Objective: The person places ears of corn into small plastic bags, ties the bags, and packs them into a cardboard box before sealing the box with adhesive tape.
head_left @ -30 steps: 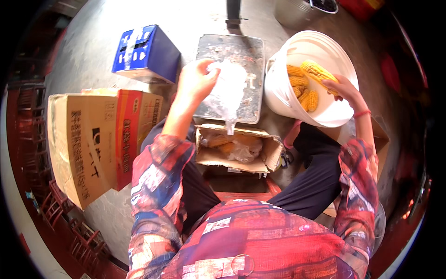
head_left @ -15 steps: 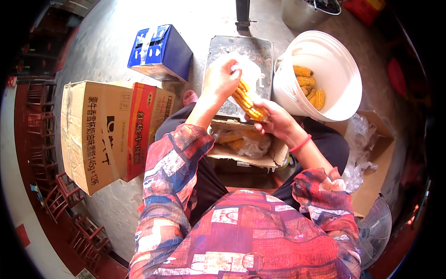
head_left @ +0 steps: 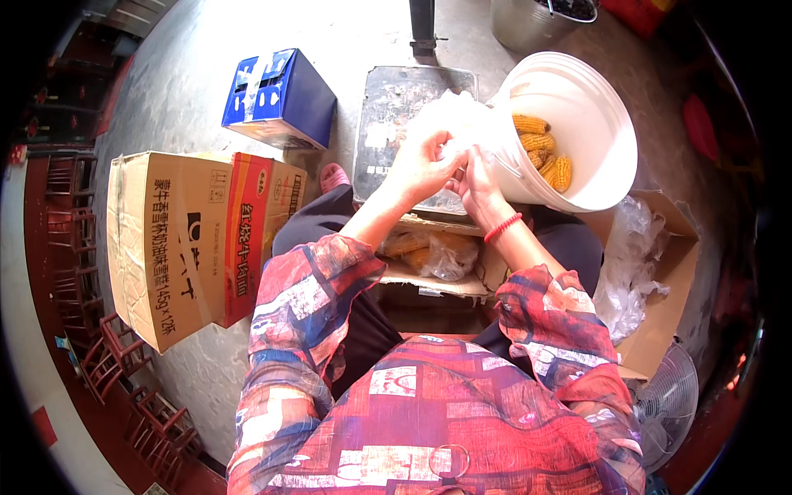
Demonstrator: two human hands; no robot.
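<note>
A thin whitish plastic bag point(head_left: 459, 115), washed out by glare, spreads above the metal platform point(head_left: 381, 132) beyond my hands. My left hand point(head_left: 422, 169) is closed on its near edge, thumb and fingers pinched. Close beside it, my right hand point(head_left: 478, 183), with a red band at the wrist, pinches the same bag; its fingertips nearly meet the left ones. No corn cob shows in either hand, and glare hides what the bag holds. Below my hands, a cardboard box point(head_left: 445, 287) between my knees holds cobs point(head_left: 410, 242) partly wrapped in clear plastic.
A white bucket point(head_left: 606, 124) tilts toward me on the right, with several yellow corn cobs point(head_left: 540, 148) inside. Clear plastic bags point(head_left: 631, 272) fill an open carton point(head_left: 672, 289) beside my right knee. Leftward stand a blue box point(head_left: 285, 99) and large cartons point(head_left: 169, 247). A fan point(head_left: 667, 404) stands lower right.
The corn cob held between my hands is out of sight. My right hand has moved up beside the left, onto the bag. The bag now spreads wider, toward the bucket.
</note>
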